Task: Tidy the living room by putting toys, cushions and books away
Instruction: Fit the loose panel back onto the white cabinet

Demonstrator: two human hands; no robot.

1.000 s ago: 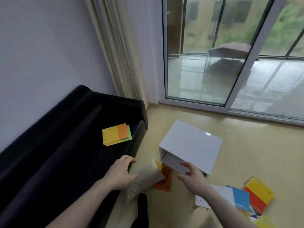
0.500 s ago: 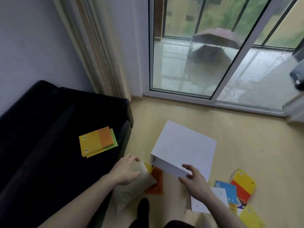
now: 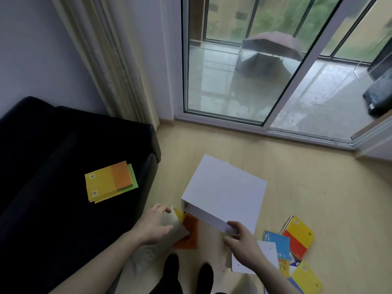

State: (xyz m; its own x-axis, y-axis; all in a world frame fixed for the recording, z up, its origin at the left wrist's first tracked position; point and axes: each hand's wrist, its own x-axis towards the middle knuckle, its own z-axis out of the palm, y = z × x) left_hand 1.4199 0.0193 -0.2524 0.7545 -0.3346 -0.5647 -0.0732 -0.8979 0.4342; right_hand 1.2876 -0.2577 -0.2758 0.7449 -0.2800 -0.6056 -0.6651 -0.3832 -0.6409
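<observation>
Left hand (image 3: 153, 227) curled around beige cushion (image 3: 172, 227) at lower centre, beside black sofa (image 3: 53, 209). Right hand (image 3: 241, 240) gripping near edge of white box (image 3: 224, 192) on floor. Coloured books (image 3: 297, 238) scattered lower right; more books (image 3: 110, 181) on sofa.

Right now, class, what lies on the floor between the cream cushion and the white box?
In the head view, an orange book with a yellow one tucked behind it lies between the cream cushion, gripped by the left hand, and the white box.
</observation>
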